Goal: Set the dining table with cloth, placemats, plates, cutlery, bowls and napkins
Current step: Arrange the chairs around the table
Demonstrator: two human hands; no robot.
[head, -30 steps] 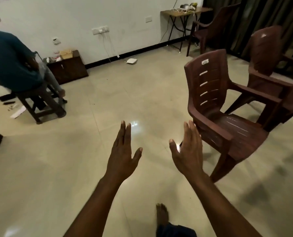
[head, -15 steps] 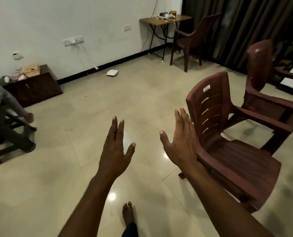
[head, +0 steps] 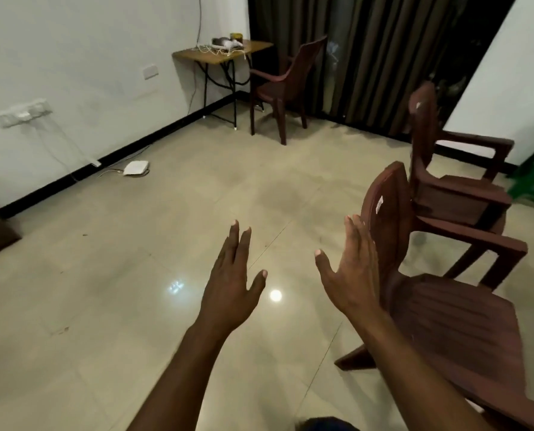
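1. Head view, hands: the left hand (head: pixel 228 283) and the right hand (head: pixel 351 270) are held out in front, fingers straight, thumbs spread, holding nothing. Their pose matches that of a second ago.
2. Head view, change: the outlook has swung to the right. The seated person and the low dark cabinet have left the frame; the dark curtains (head: pixel 368 57) and the small side table (head: pixel 222 52) in the corner now stand near centre.
3. Head view, surroundings: the nearest brown chair (head: pixel 440 306) is now just beside the right hand; whether they touch cannot be told. A second chair (head: pixel 452 185) stands behind it.
4. Task items: no dining table, cloth, placemats, plates, cutlery, bowls or napkins are in view.
5. Judgement: the person appears to be turning toward them; laying has not begun.
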